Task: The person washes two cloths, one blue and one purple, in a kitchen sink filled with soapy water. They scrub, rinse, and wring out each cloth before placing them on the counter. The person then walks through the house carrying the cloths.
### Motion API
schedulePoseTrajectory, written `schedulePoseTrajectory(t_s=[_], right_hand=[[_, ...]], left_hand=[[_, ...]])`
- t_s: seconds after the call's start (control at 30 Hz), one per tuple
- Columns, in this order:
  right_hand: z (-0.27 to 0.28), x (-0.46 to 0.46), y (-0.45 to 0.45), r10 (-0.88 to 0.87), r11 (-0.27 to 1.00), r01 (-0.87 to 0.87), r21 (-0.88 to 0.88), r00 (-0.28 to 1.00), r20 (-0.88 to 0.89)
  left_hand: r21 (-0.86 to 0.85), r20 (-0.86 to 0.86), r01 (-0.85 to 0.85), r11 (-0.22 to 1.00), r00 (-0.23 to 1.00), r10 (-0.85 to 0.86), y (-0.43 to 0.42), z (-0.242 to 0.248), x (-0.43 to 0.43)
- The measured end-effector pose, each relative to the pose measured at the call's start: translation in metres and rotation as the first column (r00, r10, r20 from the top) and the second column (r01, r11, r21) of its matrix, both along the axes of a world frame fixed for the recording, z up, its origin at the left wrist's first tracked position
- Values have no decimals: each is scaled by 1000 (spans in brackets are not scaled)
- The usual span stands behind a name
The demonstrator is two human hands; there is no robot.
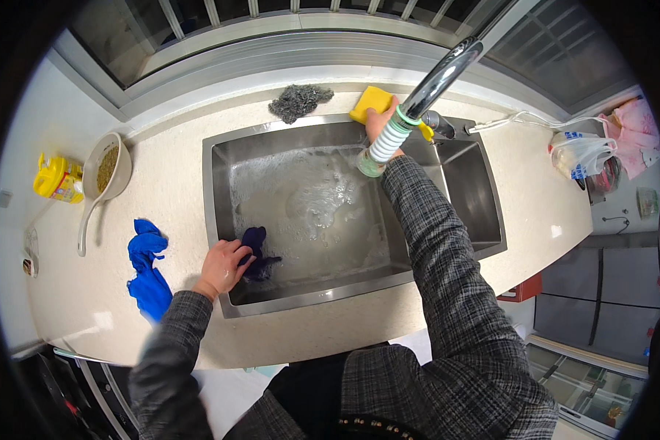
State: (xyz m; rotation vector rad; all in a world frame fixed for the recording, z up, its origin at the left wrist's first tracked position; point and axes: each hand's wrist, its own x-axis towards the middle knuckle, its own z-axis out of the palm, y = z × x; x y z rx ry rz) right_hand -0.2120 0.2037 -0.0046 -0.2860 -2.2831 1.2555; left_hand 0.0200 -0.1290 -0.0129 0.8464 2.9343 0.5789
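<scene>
At the near left corner of the stainless steel sink (216, 181), my left hand (225, 267) grips a dark navy cloth (256, 247) that hangs down into cloudy, soapy water (308, 209). My right hand (378, 124) reaches to the sink's far edge, its thumb and a finger on a yellow sponge (373, 103). The white ribbed spout hose (388, 140) of the chrome faucet (443, 77) covers part of that hand. A small yellow piece (426, 131) shows to the right of the hose.
A grey steel-wool scourer (300, 102) lies behind the sink. Left on the counter are a crumpled blue cloth (147, 269), a white long-handled pan (122, 170) with greenish-brown contents and a yellow-capped container (58, 179). A white cable (528, 116) and plastic bag (583, 154) are at right.
</scene>
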Motion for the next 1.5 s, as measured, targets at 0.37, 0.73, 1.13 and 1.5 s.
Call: schedulePoseTrajectory(t_s=[0.37,0.73,1.13,1.5], right_hand=[[-12,-21,14,77,935,-60,350,996,-37],[-40,82,-76,721,438,-781,446,601,345],[-94,173,-112,946,307,-745,-592,173,273],[-107,99,-39,489,602,-773,202,556,672]], left_hand=[[-6,10,16,1000,1000,-15,2,4,1],[-18,1,0,1000,1000,0,0,5,6],[682,375,-589,433,790,485,58,15,-19],[-28,100,-616,787,782,616,49,-50,-41]])
